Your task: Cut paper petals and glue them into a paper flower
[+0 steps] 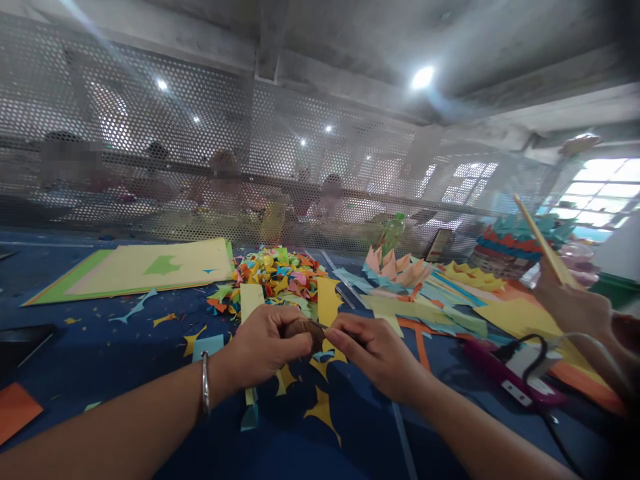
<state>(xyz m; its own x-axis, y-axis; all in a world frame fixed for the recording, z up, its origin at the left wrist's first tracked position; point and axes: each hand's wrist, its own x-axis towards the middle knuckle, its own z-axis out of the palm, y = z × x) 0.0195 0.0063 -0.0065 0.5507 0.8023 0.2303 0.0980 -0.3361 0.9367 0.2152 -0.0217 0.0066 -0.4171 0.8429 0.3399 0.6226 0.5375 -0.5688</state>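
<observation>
My left hand [265, 347], with a metal bangle at the wrist, is closed around a small brown object [305, 328] over the blue table [100, 353]. My right hand [373, 350] meets it from the right, fingers pinched on the same brown object. I cannot make out what the object is. Yellow paper scraps [323, 407] lie on the table just below both hands. A heap of small coloured paper pieces [277, 273] sits right behind them.
Yellow and green paper sheets [140, 270] lie at the back left. Folded paper shapes [400, 270] and cut strips spread to the right. A pink device with a black cord [505, 377] lies near another person's hand holding a stick [545, 253]. A perforated screen [250, 167] backs the table.
</observation>
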